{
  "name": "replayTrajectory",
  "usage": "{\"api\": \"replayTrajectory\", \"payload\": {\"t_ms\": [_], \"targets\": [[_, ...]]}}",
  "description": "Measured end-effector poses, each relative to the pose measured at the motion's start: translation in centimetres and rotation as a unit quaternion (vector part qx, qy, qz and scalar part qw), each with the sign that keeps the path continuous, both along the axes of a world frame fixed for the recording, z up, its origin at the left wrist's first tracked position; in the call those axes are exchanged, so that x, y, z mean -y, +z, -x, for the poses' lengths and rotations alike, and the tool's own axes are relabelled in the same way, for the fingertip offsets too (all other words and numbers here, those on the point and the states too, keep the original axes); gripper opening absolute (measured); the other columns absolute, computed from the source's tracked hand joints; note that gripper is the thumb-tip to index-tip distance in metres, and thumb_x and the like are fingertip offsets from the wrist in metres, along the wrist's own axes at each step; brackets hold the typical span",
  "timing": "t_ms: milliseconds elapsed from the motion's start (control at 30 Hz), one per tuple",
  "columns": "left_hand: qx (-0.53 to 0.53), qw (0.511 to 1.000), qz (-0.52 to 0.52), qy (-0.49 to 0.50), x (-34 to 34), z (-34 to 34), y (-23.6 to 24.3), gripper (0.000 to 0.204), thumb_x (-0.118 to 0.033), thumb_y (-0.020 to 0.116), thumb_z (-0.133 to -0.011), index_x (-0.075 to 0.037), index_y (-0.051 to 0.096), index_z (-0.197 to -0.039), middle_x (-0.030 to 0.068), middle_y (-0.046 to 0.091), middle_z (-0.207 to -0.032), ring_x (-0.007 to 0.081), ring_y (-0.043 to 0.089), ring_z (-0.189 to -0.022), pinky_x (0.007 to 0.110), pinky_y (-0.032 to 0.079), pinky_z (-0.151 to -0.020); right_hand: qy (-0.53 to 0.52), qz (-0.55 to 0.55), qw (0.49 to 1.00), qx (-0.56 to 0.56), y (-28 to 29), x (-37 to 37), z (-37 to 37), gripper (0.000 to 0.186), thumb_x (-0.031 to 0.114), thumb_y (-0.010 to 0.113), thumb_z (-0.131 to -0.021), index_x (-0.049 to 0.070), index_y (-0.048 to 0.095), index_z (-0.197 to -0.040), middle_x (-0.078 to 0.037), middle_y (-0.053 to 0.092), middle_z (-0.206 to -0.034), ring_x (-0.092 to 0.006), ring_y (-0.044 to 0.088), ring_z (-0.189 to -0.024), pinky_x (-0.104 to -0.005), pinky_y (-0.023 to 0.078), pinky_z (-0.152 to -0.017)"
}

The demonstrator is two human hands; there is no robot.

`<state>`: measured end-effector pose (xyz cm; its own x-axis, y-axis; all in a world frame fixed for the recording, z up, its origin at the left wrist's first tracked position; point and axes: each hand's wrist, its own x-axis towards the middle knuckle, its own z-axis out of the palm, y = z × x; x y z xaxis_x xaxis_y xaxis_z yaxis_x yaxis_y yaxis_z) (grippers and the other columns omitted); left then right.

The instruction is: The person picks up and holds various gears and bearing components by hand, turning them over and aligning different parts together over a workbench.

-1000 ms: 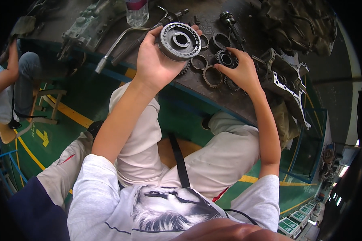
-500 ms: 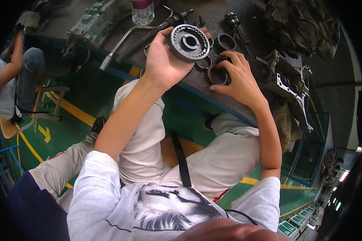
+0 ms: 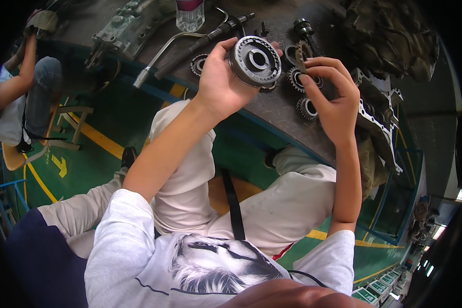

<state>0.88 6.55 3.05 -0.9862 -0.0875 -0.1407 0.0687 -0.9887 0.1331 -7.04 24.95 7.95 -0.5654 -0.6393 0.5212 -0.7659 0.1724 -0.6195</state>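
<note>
My left hand (image 3: pixel 222 82) holds up a round grey metal hub with a splined centre hole (image 3: pixel 255 61), its face turned toward me. My right hand (image 3: pixel 332 95) is raised beside it and pinches a thin toothed ring (image 3: pixel 301 55) by its edge between thumb and fingertips. Both hands hover over the near edge of a dark workbench (image 3: pixel 277 110). Below and behind them, several small toothed gears (image 3: pixel 307 108) lie on the bench.
On the bench lie a long metal lever bar (image 3: pixel 179 43), a clear plastic bottle (image 3: pixel 190 13), a grey cast housing (image 3: pixel 131 25) at left and a flat metal gasket plate (image 3: pixel 377 120) at right. Another person (image 3: pixel 20 97) sits on a stool at far left, on the green floor.
My left hand has carried the hub to the right and turned it. My right hand has lifted off the gears on the bench and now holds the thin ring up.
</note>
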Motion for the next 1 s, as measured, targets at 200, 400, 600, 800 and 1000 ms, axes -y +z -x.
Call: {"api": "replayTrajectory", "payload": {"t_ms": [200, 400, 600, 800, 1000], "targets": [[-0.151, 0.979, -0.081, -0.114, -0.6, 0.6, -3.1, 0.048, -0.032, 0.032, -0.103, 0.001, 0.058, -0.125, 0.0135, 0.065, -0.125, 0.0258, 0.06, -0.116, 0.041, 0.043, -0.106, 0.064, -0.018, 0.98, -0.189, -0.7, 2.2, -1.2, 0.016, 0.001, 0.078, -0.072, 0.001, 0.07, -0.086, -0.007, 0.068, -0.096, -0.0274, 0.064, -0.099, -0.0368, 0.05, -0.087], [-0.186, 0.971, -0.086, -0.126, -0.8, 0.5, -3.6, 0.042, -0.031, 0.032, -0.104, -0.004, 0.059, -0.12, 0.0104, 0.068, -0.115, 0.0237, 0.062, -0.108, 0.041, 0.047, -0.101, 0.07, -0.011, 0.992, -0.102, -1.6, 2.2, -1.6, 0.019, 0.005, 0.08, -0.074, 0.003, 0.071, -0.09, -0.01, 0.066, -0.113, -0.031, 0.061, -0.107, -0.0404, 0.05, -0.09], [-0.134, 0.981, -0.082, -0.115, -0.9, 0.2, -2.7, 0.04, -0.031, 0.033, -0.104, -0.006, 0.06, -0.118, 0.0088, 0.068, -0.114, 0.0232, 0.063, -0.107, 0.041, 0.047, -0.102, 0.067, -0.033, 0.997, -0.034, -1.6, 1.8, -1.4, 0.036, 0.012, 0.081, -0.077, 0.004, 0.067, -0.109, -0.014, 0.058, -0.136, -0.0336, 0.056, -0.125, -0.0415, 0.046, -0.102], [-0.147, 0.976, -0.102, -0.128, -0.7, -0.1, -2.3, 0.04, -0.031, 0.034, -0.104, -0.006, 0.062, -0.115, 0.0093, 0.07, -0.113, 0.0238, 0.064, -0.109, 0.041, 0.046, -0.104, 0.069, -0.031, 0.997, 0.004, -1.6, 2.1, -1.4, 0.057, 0.017, 0.081, -0.079, 0.006, 0.059, -0.131, -0.013, 0.055, -0.142, -0.0325, 0.052, -0.13, -0.0409, 0.043, -0.108], [-0.168, 0.973, -0.109, -0.12, -0.8, -0.2, -2.5, 0.04, -0.031, 0.035, -0.103, -0.006, 0.064, -0.115, 0.0087, 0.071, -0.113, 0.0231, 0.066, -0.109, 0.041, 0.046, -0.104, 0.078, -0.028, 0.996, -0.042, -1.2, 2.2, -1.4, 0.054, 0.017, 0.082, -0.077, 0.007, 0.063, -0.127, -0.012, 0.056, -0.141, -0.0325, 0.052, -0.13, -0.0418, 0.042, -0.108]]}}
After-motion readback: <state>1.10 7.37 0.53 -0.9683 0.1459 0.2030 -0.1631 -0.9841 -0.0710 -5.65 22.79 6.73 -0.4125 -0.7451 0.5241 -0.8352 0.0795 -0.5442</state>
